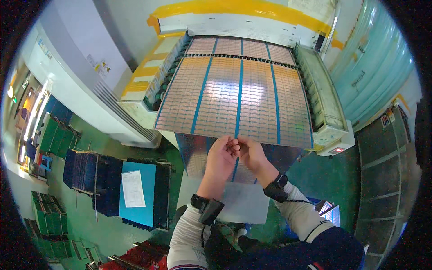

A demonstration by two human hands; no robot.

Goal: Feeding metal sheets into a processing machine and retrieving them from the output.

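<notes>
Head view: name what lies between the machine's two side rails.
In the head view, a large panel lies between the left rail and right rail, a second panel behind it.

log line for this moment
left hand: at panel near edge | right hand: beside left | panel: between side rails | grip: unclear

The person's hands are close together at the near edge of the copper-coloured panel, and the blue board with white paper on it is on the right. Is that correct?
Not quite: the head view shows the blue board, with the white paper on it, on the left. The left hand and right hand are close together at the near edge of the copper-coloured panel.
</notes>
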